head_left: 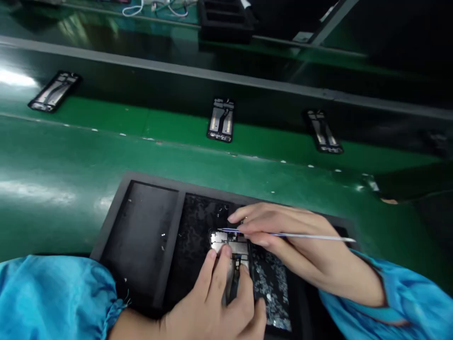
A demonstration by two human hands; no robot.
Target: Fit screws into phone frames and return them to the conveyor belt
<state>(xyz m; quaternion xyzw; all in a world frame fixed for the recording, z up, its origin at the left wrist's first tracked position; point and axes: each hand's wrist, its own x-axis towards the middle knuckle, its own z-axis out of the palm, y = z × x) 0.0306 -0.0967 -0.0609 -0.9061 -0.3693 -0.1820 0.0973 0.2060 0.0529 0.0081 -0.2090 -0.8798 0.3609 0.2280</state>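
An opened phone (238,247), its metal shields and circuitry exposed, lies over a black foam tray (152,179). My left hand (215,302) grips it, fingertips pressed on its face and thumb side along its edge; the palm hides the lower part. In my right hand (297,236) is a thin pointed stick (307,235), pale with a bluish front portion, pinched between thumb and fingers. The stick lies almost level, its tip at the phone's upper end. Whether the tip touches the phone, I cannot tell.
Several small clear pieces (271,288) fill the tray's right compartment. Beyond the green worktop (106,156), three more opened phones (221,120) lie on a strip (170,123) along the bench. A black divided box (226,21) and white cables (133,10) are at the back.
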